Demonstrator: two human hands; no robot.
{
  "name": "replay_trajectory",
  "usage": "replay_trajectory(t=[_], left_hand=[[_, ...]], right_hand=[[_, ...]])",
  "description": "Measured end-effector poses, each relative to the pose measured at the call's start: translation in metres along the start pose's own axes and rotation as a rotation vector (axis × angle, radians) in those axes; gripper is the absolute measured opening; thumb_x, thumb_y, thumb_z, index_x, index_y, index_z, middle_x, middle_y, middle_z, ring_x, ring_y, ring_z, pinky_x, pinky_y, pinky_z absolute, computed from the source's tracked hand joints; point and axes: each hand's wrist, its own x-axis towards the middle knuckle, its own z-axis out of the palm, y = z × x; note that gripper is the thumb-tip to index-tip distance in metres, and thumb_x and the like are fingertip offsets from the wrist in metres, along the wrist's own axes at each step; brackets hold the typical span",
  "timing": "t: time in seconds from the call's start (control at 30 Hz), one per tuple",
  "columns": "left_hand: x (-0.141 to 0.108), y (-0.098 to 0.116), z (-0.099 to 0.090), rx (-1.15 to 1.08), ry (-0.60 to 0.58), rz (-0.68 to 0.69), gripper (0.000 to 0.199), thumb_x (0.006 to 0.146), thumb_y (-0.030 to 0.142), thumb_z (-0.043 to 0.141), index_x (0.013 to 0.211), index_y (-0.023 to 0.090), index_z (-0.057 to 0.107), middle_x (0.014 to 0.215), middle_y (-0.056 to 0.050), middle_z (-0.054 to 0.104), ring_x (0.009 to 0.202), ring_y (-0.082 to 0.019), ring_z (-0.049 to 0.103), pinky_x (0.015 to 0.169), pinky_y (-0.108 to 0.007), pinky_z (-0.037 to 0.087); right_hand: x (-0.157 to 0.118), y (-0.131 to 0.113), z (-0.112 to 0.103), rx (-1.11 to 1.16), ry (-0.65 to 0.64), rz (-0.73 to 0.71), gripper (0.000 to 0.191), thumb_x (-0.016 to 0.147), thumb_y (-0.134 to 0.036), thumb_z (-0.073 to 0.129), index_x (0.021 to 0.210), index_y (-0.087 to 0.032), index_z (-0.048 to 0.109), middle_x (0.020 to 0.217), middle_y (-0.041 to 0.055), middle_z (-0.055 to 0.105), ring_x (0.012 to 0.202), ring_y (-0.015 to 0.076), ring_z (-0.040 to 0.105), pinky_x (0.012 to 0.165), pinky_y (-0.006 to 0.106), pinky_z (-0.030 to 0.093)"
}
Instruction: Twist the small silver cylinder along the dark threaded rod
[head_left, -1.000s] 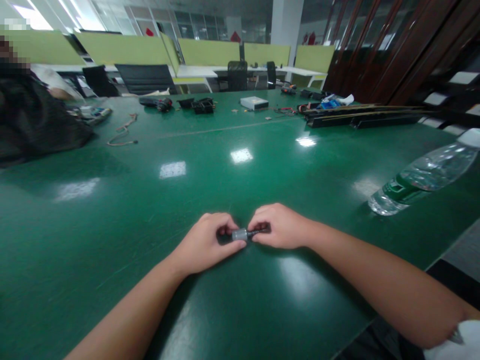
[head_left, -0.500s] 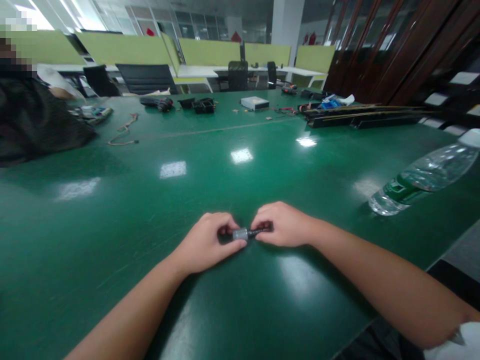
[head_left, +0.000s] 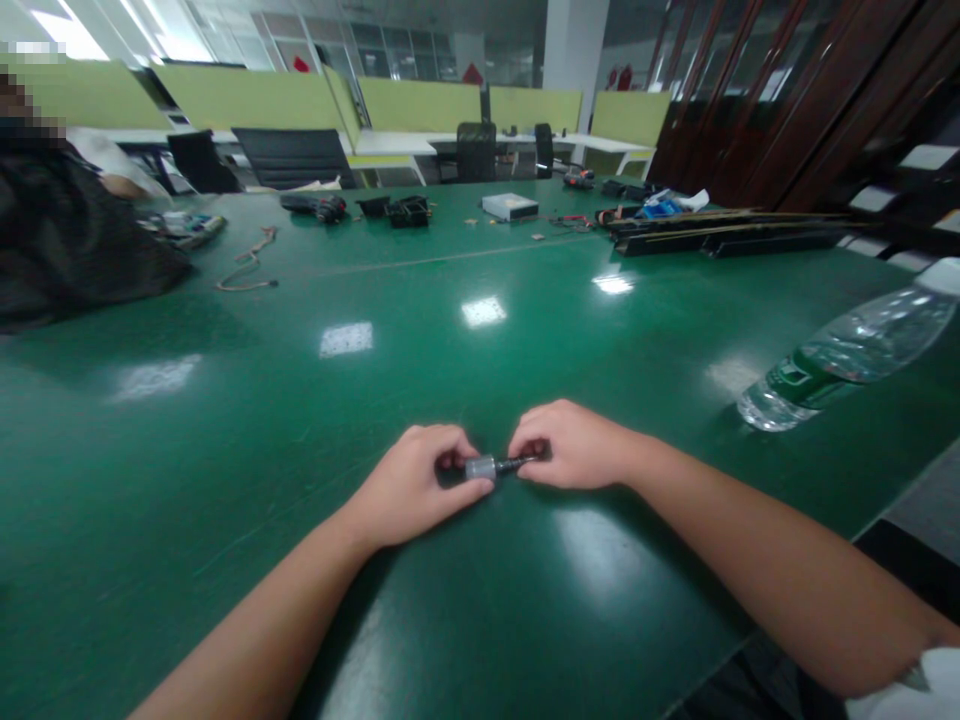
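Just above the green tabletop (head_left: 420, 330), my left hand (head_left: 420, 485) holds a small grey cylinder (head_left: 480, 468) between thumb and fingers. A thin dark shaft (head_left: 508, 465) sticks out of the cylinder's right end. Its far end lies between the thumb and fingertips of my right hand (head_left: 570, 445), which are closed on it. The two hands are a short gap apart. What the curled fingers cover is hidden.
A clear water bottle (head_left: 847, 345) is at the right. Black strips (head_left: 727, 235), a white box (head_left: 510, 207), black parts (head_left: 405, 210) and a cable (head_left: 247, 265) lie at the back. Someone's dark sleeve (head_left: 75, 230) rests at the left.
My right hand has shifted slightly to the right, away from the cylinder, and more of the dark shaft shows. My left hand has stayed in place.
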Motion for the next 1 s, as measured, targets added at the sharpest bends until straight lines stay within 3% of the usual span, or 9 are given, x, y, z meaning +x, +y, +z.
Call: replay_trajectory(t=[0.23, 0.43, 0.7, 1.0], left_hand=[[0.000, -0.001, 0.000, 0.010, -0.007, -0.015, 0.024, 0.082, 0.043, 0.070, 0.082, 0.019, 0.064, 0.077, 0.001, 0.066, 0.071, -0.017, 0.059, 0.070, -0.029, 0.040], [-0.001, 0.000, 0.000, 0.015, -0.005, -0.021, 0.026, 0.082, 0.045, 0.069, 0.082, 0.019, 0.064, 0.078, 0.001, 0.066, 0.072, -0.017, 0.060, 0.071, -0.030, 0.040], [-0.002, 0.000, 0.000, 0.009, -0.010, -0.022, 0.027, 0.082, 0.045, 0.069, 0.082, 0.019, 0.064, 0.076, 0.001, 0.065, 0.071, -0.017, 0.059, 0.070, -0.029, 0.040], [-0.003, -0.001, 0.000, 0.004, -0.005, -0.038, 0.026, 0.082, 0.045, 0.070, 0.082, 0.019, 0.064, 0.076, 0.001, 0.065, 0.071, -0.017, 0.060, 0.070, -0.029, 0.040]], right_hand=[[-0.001, 0.004, -0.006, -0.004, -0.031, 0.035, 0.012, 0.077, -0.017, 0.069, 0.088, -0.017, 0.074, 0.081, 0.0017, 0.069, 0.072, 0.0122, 0.059, 0.067, 0.023, 0.043], [-0.007, 0.011, -0.019, 0.014, -0.096, 0.129, 0.013, 0.075, -0.017, 0.071, 0.086, -0.017, 0.075, 0.077, 0.0010, 0.069, 0.069, 0.0114, 0.059, 0.063, 0.022, 0.042], [-0.013, 0.017, -0.032, -0.010, -0.083, 0.256, 0.014, 0.074, -0.017, 0.071, 0.086, -0.016, 0.077, 0.077, 0.0021, 0.070, 0.069, 0.0122, 0.062, 0.064, 0.022, 0.044], [-0.006, 0.013, -0.015, 0.013, -0.044, 0.128, 0.012, 0.076, -0.019, 0.074, 0.087, -0.017, 0.077, 0.079, 0.0012, 0.069, 0.070, 0.0114, 0.059, 0.064, 0.022, 0.042]])
